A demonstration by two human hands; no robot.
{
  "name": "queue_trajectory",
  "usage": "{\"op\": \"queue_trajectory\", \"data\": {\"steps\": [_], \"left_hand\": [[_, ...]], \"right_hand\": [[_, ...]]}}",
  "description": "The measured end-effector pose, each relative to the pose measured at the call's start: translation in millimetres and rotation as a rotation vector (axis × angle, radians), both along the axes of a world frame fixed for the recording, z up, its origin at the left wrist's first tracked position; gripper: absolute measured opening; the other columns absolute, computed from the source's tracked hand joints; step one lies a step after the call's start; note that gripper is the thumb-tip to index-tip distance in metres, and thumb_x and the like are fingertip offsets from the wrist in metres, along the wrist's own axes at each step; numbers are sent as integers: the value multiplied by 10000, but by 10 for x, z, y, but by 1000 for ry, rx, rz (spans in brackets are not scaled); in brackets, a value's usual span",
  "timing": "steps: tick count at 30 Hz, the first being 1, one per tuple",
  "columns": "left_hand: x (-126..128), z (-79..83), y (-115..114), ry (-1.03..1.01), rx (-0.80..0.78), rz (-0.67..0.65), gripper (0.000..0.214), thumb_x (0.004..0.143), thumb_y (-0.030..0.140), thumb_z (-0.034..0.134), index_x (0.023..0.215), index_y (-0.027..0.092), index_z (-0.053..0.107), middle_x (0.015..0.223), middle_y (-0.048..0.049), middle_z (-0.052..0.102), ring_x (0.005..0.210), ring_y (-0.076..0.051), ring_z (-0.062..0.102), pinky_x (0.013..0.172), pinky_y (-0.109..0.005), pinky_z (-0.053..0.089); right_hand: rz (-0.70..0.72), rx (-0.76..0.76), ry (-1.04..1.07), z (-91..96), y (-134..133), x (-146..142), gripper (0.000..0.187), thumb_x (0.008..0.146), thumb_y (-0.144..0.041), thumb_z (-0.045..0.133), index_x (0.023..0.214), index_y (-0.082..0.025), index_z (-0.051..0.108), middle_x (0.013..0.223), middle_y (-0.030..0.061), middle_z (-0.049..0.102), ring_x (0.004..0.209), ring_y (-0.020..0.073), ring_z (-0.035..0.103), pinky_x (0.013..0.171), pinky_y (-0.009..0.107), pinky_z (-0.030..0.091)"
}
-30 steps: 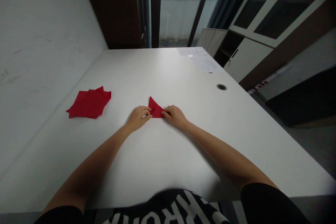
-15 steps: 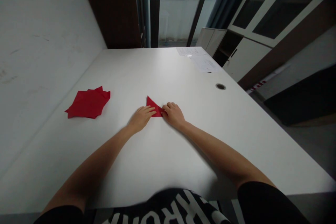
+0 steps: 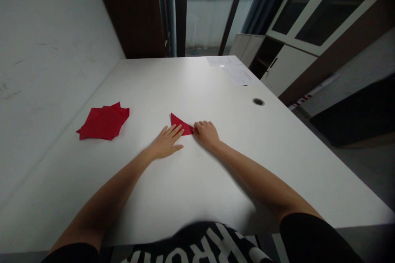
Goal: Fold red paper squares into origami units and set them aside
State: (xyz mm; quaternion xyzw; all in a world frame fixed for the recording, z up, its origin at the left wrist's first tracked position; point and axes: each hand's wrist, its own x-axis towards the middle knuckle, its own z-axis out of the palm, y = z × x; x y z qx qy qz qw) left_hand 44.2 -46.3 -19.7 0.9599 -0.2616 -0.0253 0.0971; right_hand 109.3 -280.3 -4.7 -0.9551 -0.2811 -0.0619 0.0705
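A red folded paper triangle [image 3: 186, 128] lies on the white table [image 3: 197, 181] in front of me. My left hand [image 3: 167, 140] rests on its left part, fingers spread and stretched flat, thumb pointing right across the tabletop. At the triangle's right corner, my right hand [image 3: 206, 133] has its fingers closed on the paper. That corner is hidden beneath the fingers. Further left, a loose pile of red paper sheets [image 3: 104, 122] lies with its corners sticking out at different angles.
White printed papers [image 3: 237, 73] lie at the table's far right edge. A round cable hole [image 3: 258, 102] is set in the tabletop on the right. A wall [image 3: 46, 74] borders the table's left side, and cabinets [image 3: 290, 65] stand beyond its right side.
My left hand has spread its fingers and brought its thumb lower, towards me. My right hand has shifted slightly to the right, and the paper triangle has turned a little.
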Motion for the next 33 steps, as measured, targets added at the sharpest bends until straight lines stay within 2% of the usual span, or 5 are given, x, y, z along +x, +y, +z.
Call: {"op": "queue_trajectory", "data": {"steps": [7, 17, 21, 24, 33], "left_hand": [[-22, 16, -61, -7, 38, 40, 725, 1005, 612, 282, 1596, 192, 255, 1684, -101, 151, 1562, -303, 119, 1253, -532, 71], [11, -11, -26, -29, -12, 47, 683, 1014, 578, 297, 1594, 220, 262, 1672, -87, 231, 1554, -291, 154, 1246, -530, 124], [41, -12, -36, -135, -120, 103, 496, 1016, 450, 404, 1472, 280, 499, 1593, -88, 388, 1477, -300, 302, 1196, -534, 254], [58, -5, -56, -194, -186, 176, 393, 995, 330, 466, 1359, 326, 617, 1441, -89, 514, 1339, -290, 435, 1110, -511, 370], [159, -42, 16, -205, -460, 442, 501, 911, 274, 589, 1409, 247, 543, 1252, -107, 628, 1148, -275, 571, 1046, -468, 433]], "right_hand": [[31, 16, 7, 35, 109, -48, 225, 1005, -377, 505, 1035, -196, 636, 1060, 107, 687, 1014, 246, 571, 873, 348, 346], [-91, 36, 56, 18, -209, 178, 200, 1000, -327, 519, 1067, -207, 664, 1068, 104, 679, 1031, 242, 578, 842, 335, 392], [-34, 141, 84, 6, -93, 109, 263, 1023, -377, 477, 1009, -207, 676, 1010, 91, 667, 957, 215, 588, 769, 309, 409], [-10, 187, 106, -10, 6, 44, 212, 966, -399, 588, 968, -204, 670, 991, 82, 656, 937, 211, 577, 756, 303, 412], [46, 569, 254, -91, 53, 19, 103, 919, -281, 573, 868, -194, 594, 862, 2, 624, 766, 136, 540, 711, 249, 396]]}}
